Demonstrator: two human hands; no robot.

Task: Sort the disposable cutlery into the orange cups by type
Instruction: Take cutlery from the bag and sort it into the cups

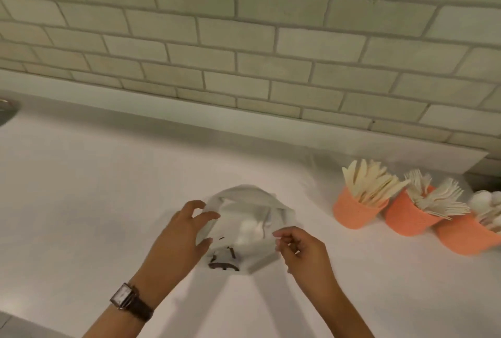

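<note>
At the right of the frame, three orange cups stand in a touching row: knives (371, 183) in the left cup (357, 213), forks (436, 196) in the middle cup (406, 218), spoons (485, 205) in the right cup (466, 237). At lower centre a translucent bag (249, 218) lies on the white counter (95, 188). The left hand (179, 234) grips its left edge and the right hand (303, 251) pinches its right edge. Pale brick tiles (244, 39) fill the upper frame.

Orange cups (355, 213) with a fine ribbed texture, around pale cream knives (368, 180) and forks (439, 196) and whiter spoons (488, 205). White countertop (95, 188) below a wall (244, 39) of pale grey-green tiles in brick pattern, grey grout. Translucent white plastic bag (244, 218) with dark brown print (223, 266); wristwatch (130, 301) with dark brown strap and silver case
</note>
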